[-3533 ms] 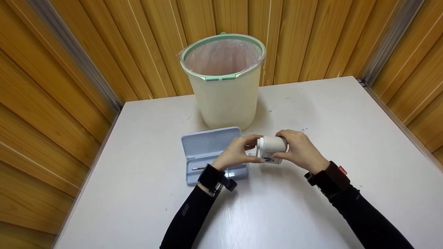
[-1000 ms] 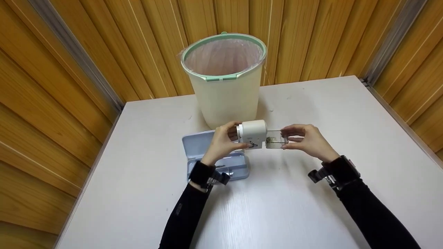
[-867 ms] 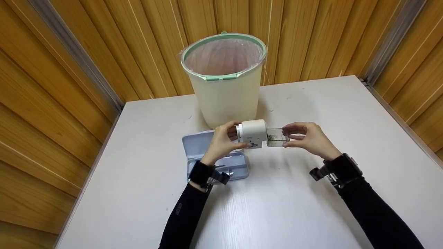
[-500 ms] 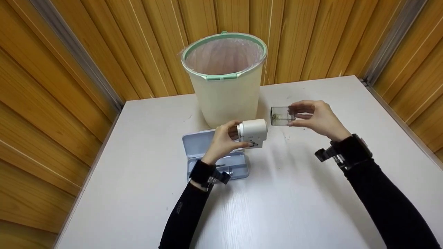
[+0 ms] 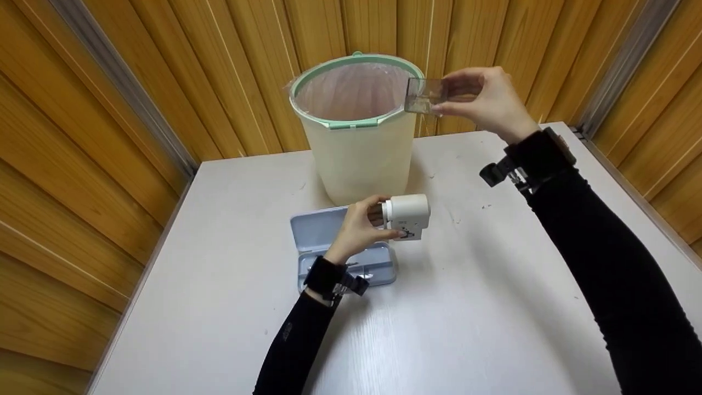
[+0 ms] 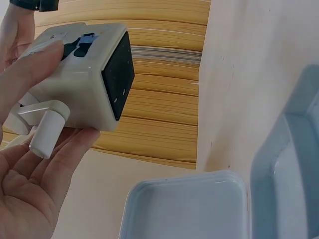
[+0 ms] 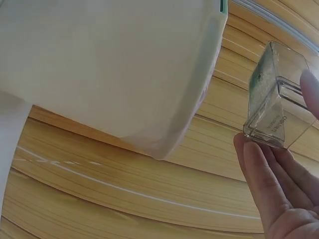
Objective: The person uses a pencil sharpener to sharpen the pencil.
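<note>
My left hand [image 5: 359, 227] grips a cream crank pencil sharpener [image 5: 408, 214] above the table, beside the pencil case. In the left wrist view its white crank handle [image 6: 47, 132] points toward the palm, and fingers and thumb hold the body from both sides. Up at the right rim of the trash bin [image 5: 359, 159], my right hand [image 5: 491, 104] pinches the sharpener's clear shavings drawer [image 5: 425, 96]. The right wrist view shows thumb and fingers on opposite sides of the drawer [image 7: 276, 97]. How much it contains is hard to tell.
A light blue pencil case [image 5: 378, 266] lies open under my left hand, a pen-like item in it partly hidden. Small dark specks [image 5: 486, 207] dot the white table [image 5: 219, 263]. Wood-panelled walls [image 5: 109, 192] stand behind and on both sides.
My right hand has pulled the shavings drawer out of the sharpener and carried it up and back to the bin's rim. The left hand stays near the pencil case with the sharpener.
</note>
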`<state>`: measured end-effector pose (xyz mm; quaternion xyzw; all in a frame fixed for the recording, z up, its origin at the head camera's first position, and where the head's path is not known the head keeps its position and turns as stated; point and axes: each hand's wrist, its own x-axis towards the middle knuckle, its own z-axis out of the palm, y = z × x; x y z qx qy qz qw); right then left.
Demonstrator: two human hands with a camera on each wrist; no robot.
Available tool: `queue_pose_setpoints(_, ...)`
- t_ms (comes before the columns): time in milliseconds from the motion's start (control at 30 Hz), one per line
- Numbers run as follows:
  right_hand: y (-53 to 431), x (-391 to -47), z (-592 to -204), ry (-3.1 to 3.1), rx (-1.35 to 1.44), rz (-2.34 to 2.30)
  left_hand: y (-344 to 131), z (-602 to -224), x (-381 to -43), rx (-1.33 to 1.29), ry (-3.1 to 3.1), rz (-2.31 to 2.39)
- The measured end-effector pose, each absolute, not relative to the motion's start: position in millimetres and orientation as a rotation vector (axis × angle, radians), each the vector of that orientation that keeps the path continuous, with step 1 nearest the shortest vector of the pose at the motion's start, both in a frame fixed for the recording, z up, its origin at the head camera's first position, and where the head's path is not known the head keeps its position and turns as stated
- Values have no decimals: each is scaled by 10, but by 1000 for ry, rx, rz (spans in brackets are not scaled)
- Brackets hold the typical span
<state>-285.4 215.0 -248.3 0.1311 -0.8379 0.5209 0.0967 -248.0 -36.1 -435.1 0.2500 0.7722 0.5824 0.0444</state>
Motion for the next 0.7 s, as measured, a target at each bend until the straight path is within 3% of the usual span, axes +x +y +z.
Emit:
queue_pose_setpoints(333,1740,-3305,-2319,-2559,296,1165,-330,-4367,-2466,796,2375,1770)
queue_pose_setpoints(700,1534,-3515,-2349,-2567,419,772,-284,-4366,-2450,831,2353,1757)
